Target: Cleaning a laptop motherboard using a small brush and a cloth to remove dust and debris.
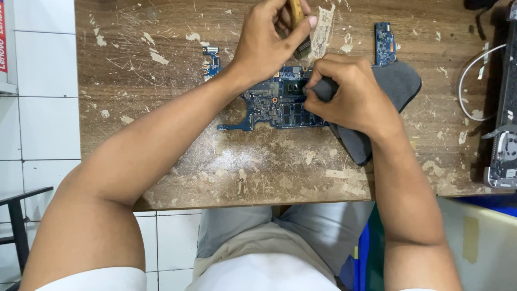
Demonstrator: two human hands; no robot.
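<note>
Gripping a wooden-handled brush [299,24], the left hand [267,43] is curled shut, wrist bent in over the top edge of the blue circuit board [269,102]. Right hand [353,97] is fisted tight on a grey cloth [396,81], knuckles up, pressing the bunched cloth onto the board's right end near the dark chip. Board lies flat mid-table on the scarred wooden table [161,161], well in from every edge. Small blue board [384,43] sits just past the cloth; another small piece [212,62] left of the wrist. Open room front and left; opened laptop chassis [503,108] and white cable [474,81] crowd the right edge.
</note>
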